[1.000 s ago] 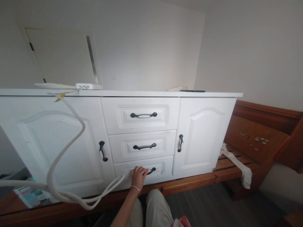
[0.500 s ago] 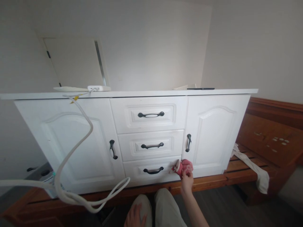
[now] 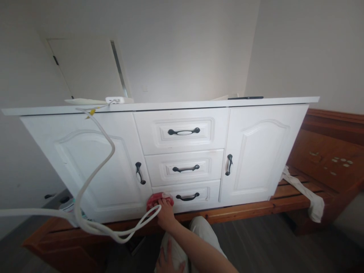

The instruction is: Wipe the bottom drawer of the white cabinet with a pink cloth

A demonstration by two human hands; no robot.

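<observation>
My right hand (image 3: 165,213) presses a crumpled pink-red cloth (image 3: 152,198) against the left end of the bottom drawer (image 3: 211,194), beside the left door's lower corner. Its fingers are bent over the cloth, and part of the grip is hidden behind a looped white cable. The drawer belongs to a white cabinet (image 3: 247,151) with dark metal handles; the bottom drawer's handle (image 3: 187,196) is just right of the cloth. My left hand (image 3: 168,261) lies on my knee with its fingers apart, holding nothing.
The thick white cable (image 3: 95,172) hangs from the cabinet top across the left door and loops near my right wrist. A white device (image 3: 118,100) and a dark flat object (image 3: 246,98) lie on top. Beneath is a wooden slatted bench (image 3: 241,213) with a white cloth (image 3: 305,195).
My right hand has carried the pink-red cloth leftward along the bottom drawer, from right of its handle to left of it. My left hand stays on my knee. The view has shifted slightly.
</observation>
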